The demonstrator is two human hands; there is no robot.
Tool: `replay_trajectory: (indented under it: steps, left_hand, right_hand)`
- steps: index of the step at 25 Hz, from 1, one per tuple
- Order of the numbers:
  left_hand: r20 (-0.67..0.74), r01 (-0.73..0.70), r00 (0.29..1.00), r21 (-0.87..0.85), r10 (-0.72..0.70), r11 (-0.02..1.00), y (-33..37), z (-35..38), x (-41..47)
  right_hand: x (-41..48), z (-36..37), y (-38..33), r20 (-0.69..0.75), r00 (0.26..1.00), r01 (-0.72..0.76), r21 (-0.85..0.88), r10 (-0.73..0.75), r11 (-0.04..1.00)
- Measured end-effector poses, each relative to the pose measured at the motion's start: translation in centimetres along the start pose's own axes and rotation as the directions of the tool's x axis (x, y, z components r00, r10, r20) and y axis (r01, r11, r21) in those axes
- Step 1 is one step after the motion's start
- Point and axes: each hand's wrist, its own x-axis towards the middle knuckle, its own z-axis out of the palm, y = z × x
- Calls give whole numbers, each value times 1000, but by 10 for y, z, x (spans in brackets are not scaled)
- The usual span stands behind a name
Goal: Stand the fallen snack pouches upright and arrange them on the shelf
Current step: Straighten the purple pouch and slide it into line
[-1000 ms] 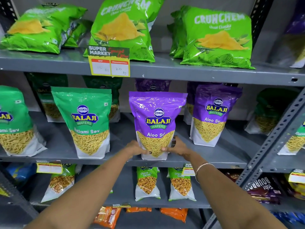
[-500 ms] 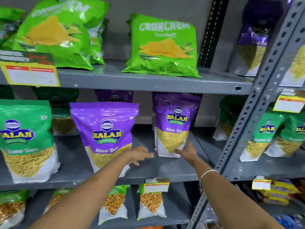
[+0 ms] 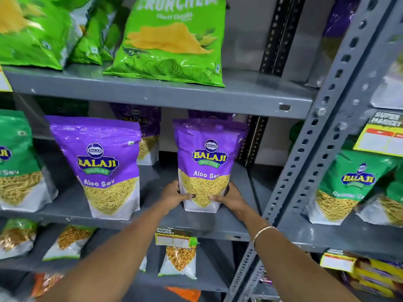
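A purple Aloo Sev pouch [image 3: 207,162] stands upright at the right end of the grey middle shelf [image 3: 196,227]. My left hand [image 3: 174,196] grips its lower left corner and my right hand [image 3: 229,197] grips its lower right corner, thumbs across the front. To its left a second purple Aloo Sev pouch [image 3: 104,166] stands upright near the shelf's front edge, untouched. More purple pouches [image 3: 144,136] stand behind both, partly hidden. A green Ratlami Sev pouch [image 3: 15,164] stands at the far left.
Green Crunchem chip bags [image 3: 172,40] rest on the shelf above. A slanted perforated steel upright [image 3: 309,149] rises just right of my right hand. Beyond it stand green Balaji pouches [image 3: 349,186]. Small pouches [image 3: 178,258] and a price tag [image 3: 172,236] are on the shelf below.
Both hands left the left purple pouch, moved right and closed on the base of the right purple pouch. My view swung right and nearer to the shelf.
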Motion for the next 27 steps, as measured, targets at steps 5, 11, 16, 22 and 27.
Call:
replay_trajectory:
  steps: [5,11,16,22,27]
  left_hand:
    - [1,3,1000,77,-3,997,5,1,-33]
    - [1,0,1000,177,-1,984,6,-2,-47]
    - [22,2,1000,233,-7,972,5,-4,-49]
    - [79,-25,997,224,7,974,0,-6,-45]
    - [-41,-207,968,428,247,880,-3,-16,-59]
  right_hand:
    - [-30,-3,0,20,1000,8,-51,-7,999]
    - [-53,-2,-4,11,1000,0,-96,1,995]
    - [-57,-3,-1,-34,999,-36,-148,31,988]
    - [-59,-2,-1,-8,999,-49,-154,49,987]
    - [-79,9,-27,-201,946,155,-413,-255,897]
